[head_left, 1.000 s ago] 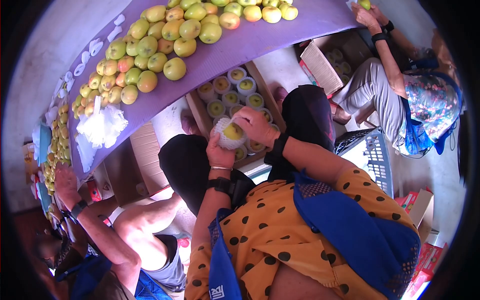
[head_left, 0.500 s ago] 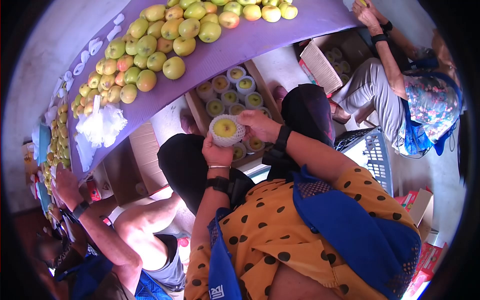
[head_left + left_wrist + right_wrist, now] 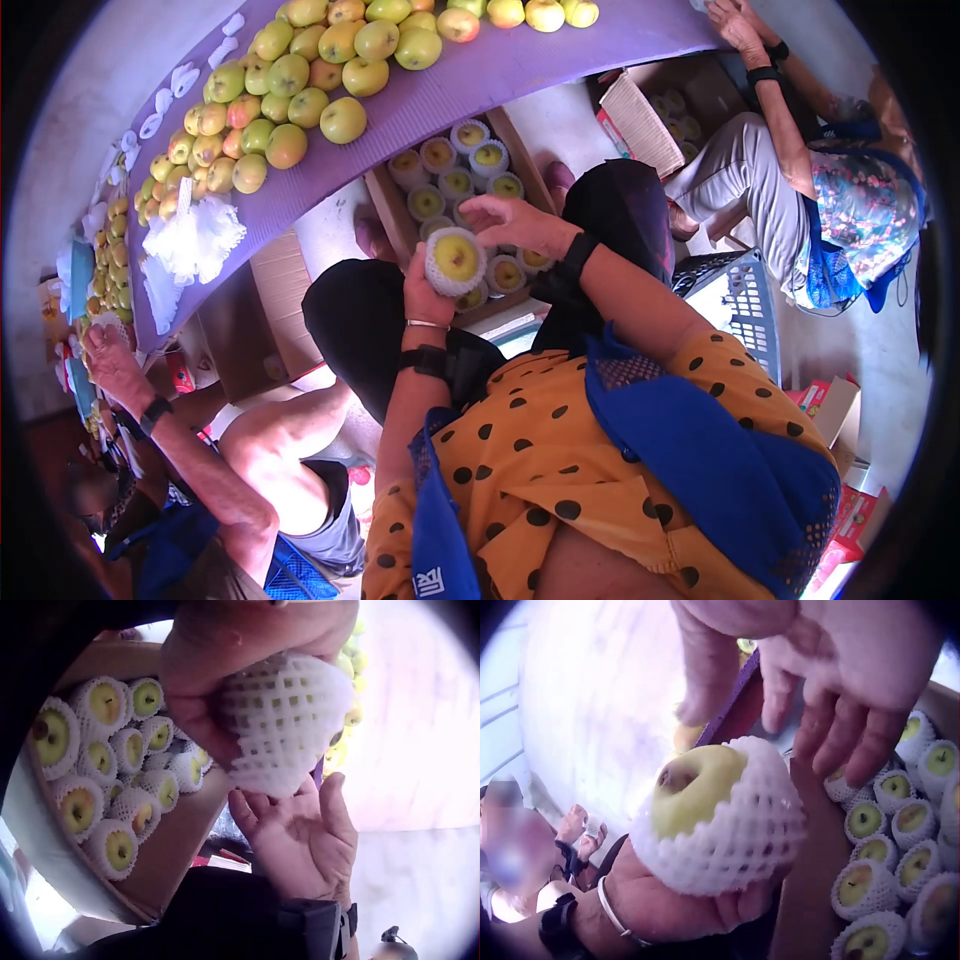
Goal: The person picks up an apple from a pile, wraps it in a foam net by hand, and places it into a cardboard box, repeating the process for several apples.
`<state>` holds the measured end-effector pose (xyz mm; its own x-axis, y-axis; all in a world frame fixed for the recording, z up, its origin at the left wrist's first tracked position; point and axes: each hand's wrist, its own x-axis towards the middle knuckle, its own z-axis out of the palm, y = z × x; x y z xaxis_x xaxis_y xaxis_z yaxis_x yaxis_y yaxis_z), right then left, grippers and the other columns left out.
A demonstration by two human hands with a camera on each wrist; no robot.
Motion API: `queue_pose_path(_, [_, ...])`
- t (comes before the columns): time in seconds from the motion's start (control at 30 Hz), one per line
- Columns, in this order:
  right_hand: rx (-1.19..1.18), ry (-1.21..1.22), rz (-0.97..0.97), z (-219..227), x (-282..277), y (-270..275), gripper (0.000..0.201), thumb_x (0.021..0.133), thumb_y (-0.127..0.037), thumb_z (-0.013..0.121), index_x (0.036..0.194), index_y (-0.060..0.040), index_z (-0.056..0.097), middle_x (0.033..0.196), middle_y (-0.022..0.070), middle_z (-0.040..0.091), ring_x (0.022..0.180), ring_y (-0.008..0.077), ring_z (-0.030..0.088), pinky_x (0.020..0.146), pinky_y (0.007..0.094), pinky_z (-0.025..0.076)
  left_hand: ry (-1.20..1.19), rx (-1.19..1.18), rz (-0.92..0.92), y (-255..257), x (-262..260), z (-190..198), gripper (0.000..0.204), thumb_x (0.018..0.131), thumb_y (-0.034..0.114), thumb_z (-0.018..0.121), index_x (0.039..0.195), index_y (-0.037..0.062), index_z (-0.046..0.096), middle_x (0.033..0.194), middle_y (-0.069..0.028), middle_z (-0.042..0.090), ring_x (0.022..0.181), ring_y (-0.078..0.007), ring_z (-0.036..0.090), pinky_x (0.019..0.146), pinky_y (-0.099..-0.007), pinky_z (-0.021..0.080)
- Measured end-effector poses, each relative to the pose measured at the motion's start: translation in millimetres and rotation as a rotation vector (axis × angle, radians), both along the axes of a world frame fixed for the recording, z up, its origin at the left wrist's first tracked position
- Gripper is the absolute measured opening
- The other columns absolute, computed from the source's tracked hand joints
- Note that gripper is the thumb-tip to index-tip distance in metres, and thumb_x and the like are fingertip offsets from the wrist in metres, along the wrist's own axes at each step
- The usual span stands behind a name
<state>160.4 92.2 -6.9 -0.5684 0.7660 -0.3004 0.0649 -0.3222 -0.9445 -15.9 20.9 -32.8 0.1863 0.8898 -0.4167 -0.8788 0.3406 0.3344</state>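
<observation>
A yellow-green apple (image 3: 455,258) in a white foam net sits in my left hand (image 3: 426,292), fingers curled round its side and underneath. In the right wrist view the net (image 3: 742,840) covers the apple's lower part, and its dimpled end (image 3: 694,787) shows bare. My right hand (image 3: 520,225) is just beside the apple, fingers spread and holding nothing; the left wrist view shows its palm (image 3: 300,840). Below both hands stands a cardboard box (image 3: 382,205) of netted apples (image 3: 455,182), partly hidden by the hands.
Loose apples (image 3: 287,75) lie heaped on a purple-covered table (image 3: 440,95), with a bunch of white foam nets (image 3: 195,235) at its edge. People work on either side, near another open box (image 3: 640,115). A grey plastic crate (image 3: 750,300) stands to the right.
The right hand has come off the net and now stands apart from it, fingers spread. The apple has tilted in the left hand, which keeps its grip.
</observation>
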Motion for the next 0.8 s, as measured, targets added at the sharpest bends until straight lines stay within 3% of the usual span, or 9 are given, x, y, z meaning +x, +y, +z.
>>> queue_pose_path(0.07, [0.055,0.085,0.32,6,2,-1,0.059,0.07,-0.016,0.063,0.122,-0.0023,0.037,0.109,0.0082,0.047,0.1,0.0162,0.046,0.087,0.0284,0.038,0.07,0.0,-0.088,-1,1,2,0.04,0.088,0.033,0.039,0.112,0.001,0.045,0.109,-0.0131,0.052,0.1,-0.0252,0.052,0.088,-0.0406,0.041])
queue_pose_path(0.17, [0.078,0.179,0.468,-2,-2,-9,0.062,0.068,-0.015,0.064,0.122,-0.0014,0.037,0.11,0.0078,0.048,0.101,0.0174,0.046,0.089,0.0286,0.036,0.157,-0.036,-0.369,-4,9,10,0.049,0.085,0.041,0.044,0.112,0.0004,0.045,0.103,-0.0141,0.054,0.092,-0.0256,0.056,0.08,-0.0379,0.047])
queue_pose_path(0.3, [-0.035,0.076,0.611,6,-3,-9,0.062,0.066,-0.012,0.065,0.121,-0.0002,0.038,0.111,0.008,0.048,0.102,0.0161,0.046,0.088,0.0275,0.038,0.121,-0.071,-0.451,-2,9,10,0.056,0.083,0.047,0.044,0.113,-0.0004,0.043,0.104,-0.0153,0.053,0.095,-0.0269,0.055,0.082,-0.04,0.045])
queue_pose_path(0.4, [-0.03,0.059,0.448,7,-4,-9,0.052,0.066,-0.01,0.063,0.113,0.0007,0.046,0.1,0.0072,0.054,0.094,0.0154,0.05,0.084,0.0261,0.039,-0.091,-0.143,-0.41,3,4,17,0.061,0.083,0.049,0.042,0.116,-0.002,0.039,0.106,-0.0164,0.052,0.099,-0.0286,0.052,0.084,-0.0425,0.043])
queue_pose_path(0.47, [-0.168,0.14,0.219,4,-5,-1,0.046,0.068,-0.015,0.065,0.107,0.0018,0.049,0.095,0.0062,0.056,0.087,0.0132,0.053,0.076,0.0238,0.043,0.506,-0.619,-0.052,5,-6,7,0.056,0.085,0.048,0.039,0.113,0.0,0.04,0.102,-0.0154,0.052,0.093,-0.0261,0.053,0.077,-0.0403,0.044])
queue_pose_path(0.5, [-0.172,0.134,0.22,0,-5,6,0.046,0.068,-0.015,0.065,0.107,0.0018,0.049,0.095,0.0062,0.056,0.087,0.0132,0.053,0.076,0.0238,0.043,0.499,-0.623,-0.053,5,-11,-3,0.056,0.085,0.048,0.039,0.113,0.0,0.04,0.102,-0.0154,0.052,0.093,-0.0261,0.053,0.077,-0.0403,0.044])
queue_pose_path(0.6, [-0.137,0.059,-0.057,-5,-10,32,0.043,0.07,-0.017,0.065,0.105,0.0023,0.05,0.092,0.0057,0.057,0.081,0.0117,0.055,0.067,0.0233,0.044,0.747,-0.48,0.233,4,-20,-20,0.056,0.086,0.047,0.035,0.117,0.0005,0.038,0.1,-0.0116,0.053,0.095,-0.0224,0.049,0.078,-0.0387,0.039])
queue_pose_path(0.67, [-0.199,-0.105,-0.177,8,-15,48,0.041,0.074,-0.019,0.064,0.106,0.0022,0.049,0.095,0.0042,0.057,0.083,0.0111,0.056,0.071,0.0244,0.045,0.825,-0.442,0.293,2,-21,-20,0.036,0.086,0.04,0.043,0.1,0.0063,0.045,0.091,-0.0075,0.053,0.075,-0.0154,0.05,0.062,-0.0292,0.039])
queue_pose_path(0.8, [-0.169,-0.069,-0.26,-20,-24,74,0.048,0.07,-0.019,0.066,0.107,0.0049,0.046,0.097,0.0102,0.055,0.084,0.0155,0.057,0.065,0.0271,0.047,0.809,-0.133,0.298,-9,-27,29,0.032,0.087,0.033,0.042,0.097,0.0043,0.049,0.091,-0.0074,0.054,0.083,-0.0174,0.052,0.072,-0.0307,0.041])
